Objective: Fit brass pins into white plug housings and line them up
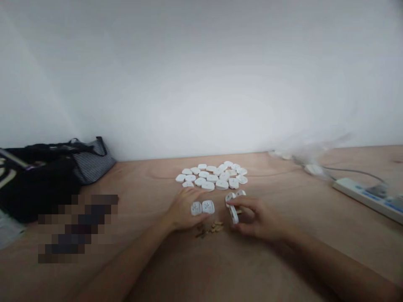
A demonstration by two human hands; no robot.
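Observation:
My left hand rests on the wooden table, fingers curled beside two white plastic socket faces that lie at its fingertips. My right hand pinches one white plastic piece on edge between thumb and fingers. Two more white pieces lie just above that hand. A small heap of brass-coloured metal bits sits between my hands. Behind them several white plastic pieces are spread in a cluster.
A black and striped bag lies at the left by the wall. A white power strip with a cable sits at the right. A blurred patch covers part of the table at the left.

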